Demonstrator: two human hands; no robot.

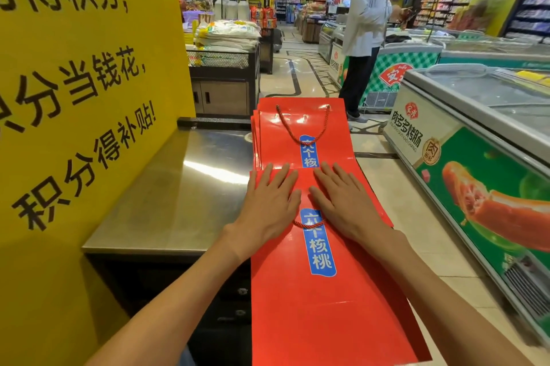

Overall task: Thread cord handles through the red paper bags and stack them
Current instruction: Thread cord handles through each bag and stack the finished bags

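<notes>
Both hands are lying flat, fingers straight and slightly spread, pressing down on the upper edge of the near red paper bag. The left hand is sitting just left of the bag's blue label, and the right hand just right of it, the two thumbs nearly meeting; neither is gripping anything. A short loop of red cord is showing between the wrists, crossing the top of the label, its ends hidden under the hands.

This near bag is lying flat and reaching toward the viewer, well past the near end of the tabletop. Its far edge is overlapping a stack of red paper bags lying farther away, whose edges are fanning out slightly on the left. The top bag of that stack is carrying a threaded cord handle, hanging in a U shape down onto its own blue label.

The steel tabletop is stretching to the left of the bags, reflecting the ceiling lights. A yellow sign with large black characters is standing along its left side. To the right, a chest freezer with a sausage picture is lining the aisle. Far off, a person in a white shirt is standing beside other freezers.
</notes>
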